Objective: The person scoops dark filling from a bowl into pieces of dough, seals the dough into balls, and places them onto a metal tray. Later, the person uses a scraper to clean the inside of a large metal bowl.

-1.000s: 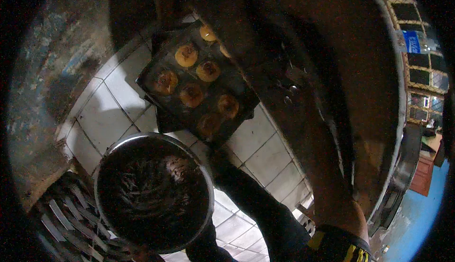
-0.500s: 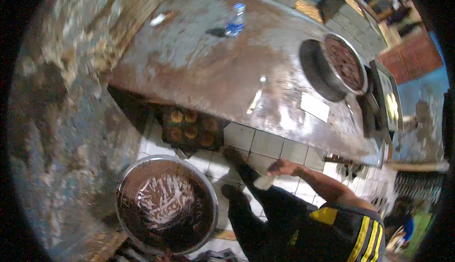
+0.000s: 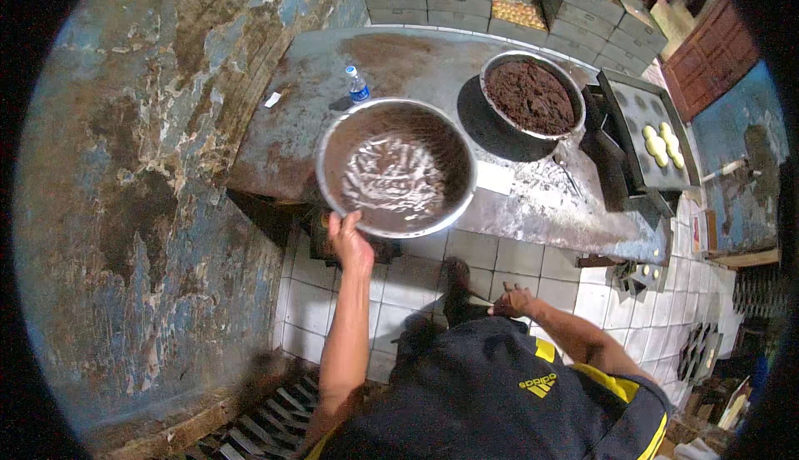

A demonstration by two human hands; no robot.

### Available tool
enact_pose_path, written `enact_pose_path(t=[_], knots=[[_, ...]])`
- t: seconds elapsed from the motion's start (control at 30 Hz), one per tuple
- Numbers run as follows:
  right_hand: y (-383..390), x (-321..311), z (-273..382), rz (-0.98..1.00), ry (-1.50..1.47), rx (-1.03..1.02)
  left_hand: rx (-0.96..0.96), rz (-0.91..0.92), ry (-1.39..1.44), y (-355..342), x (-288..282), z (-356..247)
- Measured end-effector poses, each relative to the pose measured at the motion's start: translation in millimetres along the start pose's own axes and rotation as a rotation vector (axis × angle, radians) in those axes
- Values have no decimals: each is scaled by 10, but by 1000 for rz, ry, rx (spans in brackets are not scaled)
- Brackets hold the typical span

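Note:
My left hand grips the near rim of a wide metal basin, thumb inside. Brown residue and pale, shiny streaks coat its inner wall. The basin is tilted toward me over the table's front edge; whether it touches the table I cannot tell. Low by my body, my right hand has its fingers closed around a thin, pale flat scraper, seen nearly edge-on and partly hidden. A second metal basin, heaped with dark brown crumbly filling, stands farther back on the table.
A small water bottle stands behind the held basin. White paper lies near the table's front. At right, a tray carries pale dough pieces. Stacked metal boxes line the back; a peeling wall rises at left.
The held basin has risen from low at the left to over the table's front edge. My left hand and forearm have come into view. The scraper has turned nearly edge-on.

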State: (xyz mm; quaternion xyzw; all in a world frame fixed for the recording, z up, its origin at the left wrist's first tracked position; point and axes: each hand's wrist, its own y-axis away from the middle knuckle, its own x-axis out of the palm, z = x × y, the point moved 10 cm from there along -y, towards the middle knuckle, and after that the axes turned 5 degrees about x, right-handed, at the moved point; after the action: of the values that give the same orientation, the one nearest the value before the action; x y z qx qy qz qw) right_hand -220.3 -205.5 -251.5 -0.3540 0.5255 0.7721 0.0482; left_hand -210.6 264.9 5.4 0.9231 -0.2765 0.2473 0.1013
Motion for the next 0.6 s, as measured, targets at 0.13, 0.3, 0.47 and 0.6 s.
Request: enact_pose_path(t=[0.13,0.3,0.47,0.6], knots=[[269,-207,-395,-127,-472,43,-156,42,53,-157,300,723],[1328,-1176,-246,-272,-1671,14,-361,108,9,-42,250,1067],[1105,-2708,461,-426,-1429,-261,-540,286,-196,-122,115,1025],[320,-3872,1457,-444,-1071,-379,-477,381,-422,-474,205,936]])
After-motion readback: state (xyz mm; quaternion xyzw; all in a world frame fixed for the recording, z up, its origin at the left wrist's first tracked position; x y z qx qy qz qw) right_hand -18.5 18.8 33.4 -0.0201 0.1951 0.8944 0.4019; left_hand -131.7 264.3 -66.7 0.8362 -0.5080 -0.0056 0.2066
